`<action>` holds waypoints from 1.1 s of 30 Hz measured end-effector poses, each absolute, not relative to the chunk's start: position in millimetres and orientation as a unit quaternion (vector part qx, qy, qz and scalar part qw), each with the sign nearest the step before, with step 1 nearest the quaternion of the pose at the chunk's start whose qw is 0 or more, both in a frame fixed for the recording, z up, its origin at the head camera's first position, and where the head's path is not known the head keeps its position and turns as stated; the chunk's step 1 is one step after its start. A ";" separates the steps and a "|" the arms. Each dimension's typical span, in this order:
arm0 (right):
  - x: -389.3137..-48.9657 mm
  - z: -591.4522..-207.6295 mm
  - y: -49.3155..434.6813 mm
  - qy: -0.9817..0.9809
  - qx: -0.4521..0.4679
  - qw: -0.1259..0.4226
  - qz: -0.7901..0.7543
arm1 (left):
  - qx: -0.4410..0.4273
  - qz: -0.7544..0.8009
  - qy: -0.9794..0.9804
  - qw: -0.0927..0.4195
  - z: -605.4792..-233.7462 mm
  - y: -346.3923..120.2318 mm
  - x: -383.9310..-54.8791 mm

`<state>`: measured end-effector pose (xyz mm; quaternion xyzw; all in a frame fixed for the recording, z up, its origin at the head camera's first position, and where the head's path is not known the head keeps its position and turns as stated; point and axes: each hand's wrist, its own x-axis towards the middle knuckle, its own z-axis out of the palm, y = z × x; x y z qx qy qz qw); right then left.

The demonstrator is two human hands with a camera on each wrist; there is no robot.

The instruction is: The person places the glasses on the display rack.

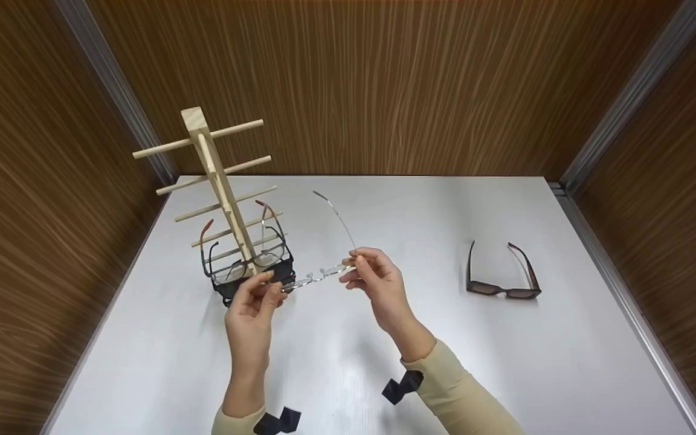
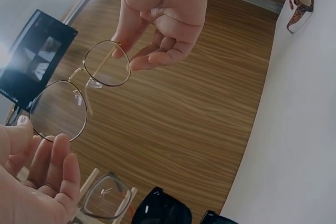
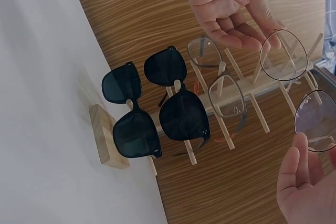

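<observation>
Thin-rimmed round eyeglasses (image 1: 318,278) hang between the two hands in the head view, above the table. My left hand (image 1: 250,311) pinches one end of the frame near the stand. At the other end, my right hand (image 1: 384,290) pinches the frame by the hinge, and one temple reaches away beyond it. Both clear lenses (image 2: 58,111) show in the left wrist view. Behind the left hand is a wooden eyewear stand (image 1: 196,119) with crosspegs. Grey-framed eyeglasses (image 3: 227,96) sit on it, with two pairs of black sunglasses (image 3: 184,115) on the lower pegs.
Dark-framed sunglasses (image 1: 494,289) lie on the right of the white table (image 1: 384,211), temples pointing away. Wood-grain panels (image 1: 354,84) enclose the table at the back and sides. A dark screen (image 2: 39,59) appears in the left wrist view.
</observation>
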<state>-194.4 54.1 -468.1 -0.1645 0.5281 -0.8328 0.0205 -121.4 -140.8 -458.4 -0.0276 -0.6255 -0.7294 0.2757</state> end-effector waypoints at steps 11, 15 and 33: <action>-195.4 -453.6 36.4 0.534 -0.179 0.041 -0.825 | -0.006 -0.728 -0.620 0.292 -442.5 -157.7 -114.6; -196.3 -448.5 29.3 0.537 -0.187 0.045 -0.821 | -0.004 -0.727 -0.619 0.298 -437.9 -163.9 -112.9; -204.5 -435.3 2.5 0.568 -0.193 0.074 -0.796 | 0.028 -0.721 -0.613 0.323 -430.7 -186.6 -105.6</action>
